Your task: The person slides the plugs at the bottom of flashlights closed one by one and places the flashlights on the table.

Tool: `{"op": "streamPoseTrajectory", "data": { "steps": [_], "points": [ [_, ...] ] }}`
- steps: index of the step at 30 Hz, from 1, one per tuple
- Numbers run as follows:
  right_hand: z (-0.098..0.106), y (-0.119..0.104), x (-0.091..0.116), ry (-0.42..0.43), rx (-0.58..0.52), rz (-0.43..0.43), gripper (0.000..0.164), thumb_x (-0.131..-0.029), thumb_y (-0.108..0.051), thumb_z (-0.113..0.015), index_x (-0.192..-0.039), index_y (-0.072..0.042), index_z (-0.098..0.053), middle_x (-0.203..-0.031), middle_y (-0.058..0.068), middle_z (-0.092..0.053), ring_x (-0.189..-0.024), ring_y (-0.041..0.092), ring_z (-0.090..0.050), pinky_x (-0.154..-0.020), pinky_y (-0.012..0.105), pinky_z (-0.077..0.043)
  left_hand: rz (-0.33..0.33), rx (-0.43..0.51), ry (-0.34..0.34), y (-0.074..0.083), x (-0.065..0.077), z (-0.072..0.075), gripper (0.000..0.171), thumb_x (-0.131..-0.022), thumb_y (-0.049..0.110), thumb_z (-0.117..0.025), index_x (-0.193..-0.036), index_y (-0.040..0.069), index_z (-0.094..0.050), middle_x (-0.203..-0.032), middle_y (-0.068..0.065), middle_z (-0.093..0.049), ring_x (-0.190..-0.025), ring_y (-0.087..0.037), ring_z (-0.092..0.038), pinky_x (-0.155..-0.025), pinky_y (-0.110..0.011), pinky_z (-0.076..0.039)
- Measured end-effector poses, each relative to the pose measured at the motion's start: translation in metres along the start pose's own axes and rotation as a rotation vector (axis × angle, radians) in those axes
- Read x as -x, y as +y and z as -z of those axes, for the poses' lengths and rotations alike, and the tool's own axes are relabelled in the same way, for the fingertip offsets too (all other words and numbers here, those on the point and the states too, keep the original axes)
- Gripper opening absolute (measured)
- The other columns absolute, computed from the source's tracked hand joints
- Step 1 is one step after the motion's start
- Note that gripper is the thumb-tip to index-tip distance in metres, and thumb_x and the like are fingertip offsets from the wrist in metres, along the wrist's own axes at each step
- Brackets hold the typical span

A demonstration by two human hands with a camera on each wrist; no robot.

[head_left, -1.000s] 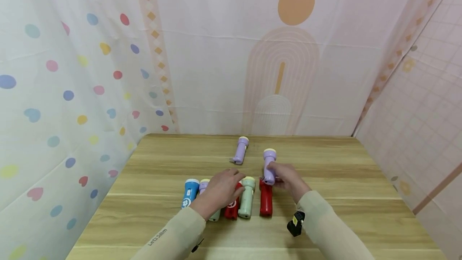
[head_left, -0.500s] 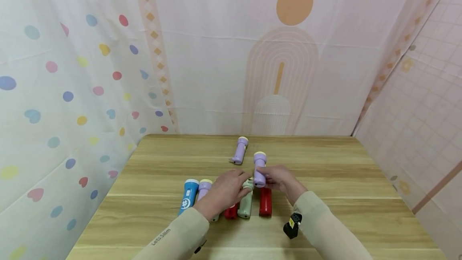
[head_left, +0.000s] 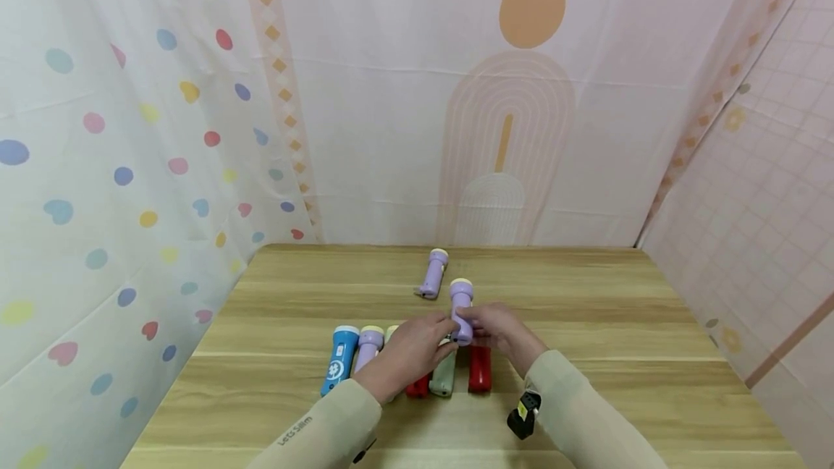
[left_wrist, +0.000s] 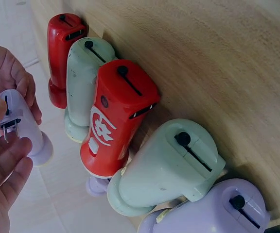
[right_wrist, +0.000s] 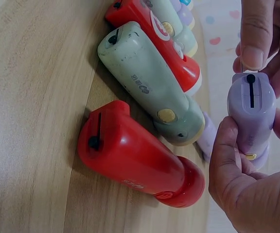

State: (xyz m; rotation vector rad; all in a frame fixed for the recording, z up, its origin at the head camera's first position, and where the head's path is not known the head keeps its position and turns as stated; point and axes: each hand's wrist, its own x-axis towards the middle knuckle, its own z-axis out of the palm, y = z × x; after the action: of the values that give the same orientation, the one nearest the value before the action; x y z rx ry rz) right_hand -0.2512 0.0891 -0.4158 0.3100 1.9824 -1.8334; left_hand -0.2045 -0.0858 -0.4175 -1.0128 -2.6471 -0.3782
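Note:
My right hand [head_left: 498, 328] holds a purple flashlight [head_left: 461, 297] above the table, its yellow-rimmed head pointing away from me. At its tail end two metal plug prongs [left_wrist: 11, 131] stick out beside a black slider [right_wrist: 251, 90]. My left hand [head_left: 409, 346] is at that tail, with its thumb close to the slider and prongs and its fingers [left_wrist: 11, 170] fairly straight on the far side. Whether the thumb presses on anything I cannot tell. Below the hands lie a pale green flashlight [right_wrist: 145, 77] and a red one [right_wrist: 135, 155].
A row of flashlights lies on the wooden table [head_left: 586, 295]: blue [head_left: 339, 360], purple [head_left: 370, 341], green [left_wrist: 164, 170] and red [left_wrist: 118, 116] at the left, partly behind my left arm. Another purple flashlight [head_left: 434, 273] lies farther back. Curtains [head_left: 378, 129] hang around the table.
My right hand has brought the purple flashlight leftward and slightly nearer, from above the red flashlight to my left hand's fingertips. The flashlights on the table stay about where they were.

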Motion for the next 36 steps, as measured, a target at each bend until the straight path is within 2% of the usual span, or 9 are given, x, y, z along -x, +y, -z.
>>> {"op": "streamPoseTrajectory", "data": {
  "steps": [8, 19, 25, 33, 36],
  "points": [
    [-0.004, 0.001, 0.000, -0.013, 0.000, 0.020, 0.033, -0.092, -0.015, -0.068, -0.107, 0.013, -0.062, -0.085, 0.012, -0.066, -0.071, 0.018, -0.063, -0.064, 0.028, -0.055, 0.033, 0.021, 0.025, -0.003, 0.000, -0.003, 0.013, -0.092, 0.015, -0.072, -0.103, 0.012, -0.067, -0.091, 0.001, -0.068, -0.080, -0.016, -0.066, -0.071, -0.032, -0.055],
    [-0.010, 0.000, 0.005, -0.017, 0.045, 0.063, 0.025, -0.093, -0.013, -0.064, -0.099, 0.011, -0.063, -0.074, 0.007, -0.063, -0.065, 0.015, -0.062, -0.062, 0.028, -0.056, -0.007, -0.023, 0.080, -0.003, 0.003, -0.006, 0.012, -0.090, 0.010, -0.072, -0.096, 0.009, -0.062, -0.083, -0.001, -0.066, -0.073, -0.019, -0.066, -0.063, -0.032, -0.054],
    [-0.013, 0.000, 0.006, -0.018, 0.046, 0.081, 0.024, -0.093, -0.013, -0.065, -0.099, 0.011, -0.063, -0.075, 0.008, -0.063, -0.066, 0.016, -0.061, -0.063, 0.029, -0.056, -0.004, -0.059, 0.117, -0.001, 0.003, -0.006, 0.013, -0.089, 0.011, -0.073, -0.093, 0.009, -0.061, -0.080, -0.002, -0.065, -0.070, -0.019, -0.066, -0.059, -0.032, -0.054],
    [-0.016, 0.000, 0.007, -0.004, 0.037, 0.097, 0.025, -0.092, -0.012, -0.064, -0.100, 0.012, -0.063, -0.079, 0.009, -0.064, -0.069, 0.017, -0.062, -0.068, 0.033, -0.058, 0.006, -0.064, 0.125, -0.001, 0.003, -0.008, 0.015, -0.089, 0.013, -0.074, -0.096, 0.008, -0.061, -0.082, -0.004, -0.067, -0.071, -0.019, -0.067, -0.060, -0.032, -0.055],
    [-0.017, -0.001, 0.008, -0.002, 0.020, 0.102, 0.027, -0.093, -0.012, -0.064, -0.102, 0.013, -0.063, -0.081, 0.009, -0.064, -0.071, 0.017, -0.062, -0.070, 0.033, -0.059, 0.016, -0.075, 0.135, -0.001, 0.003, -0.009, 0.022, -0.089, 0.016, -0.075, -0.103, 0.007, -0.062, -0.083, -0.006, -0.068, -0.072, -0.021, -0.068, -0.061, -0.034, -0.056]
  ]
}}
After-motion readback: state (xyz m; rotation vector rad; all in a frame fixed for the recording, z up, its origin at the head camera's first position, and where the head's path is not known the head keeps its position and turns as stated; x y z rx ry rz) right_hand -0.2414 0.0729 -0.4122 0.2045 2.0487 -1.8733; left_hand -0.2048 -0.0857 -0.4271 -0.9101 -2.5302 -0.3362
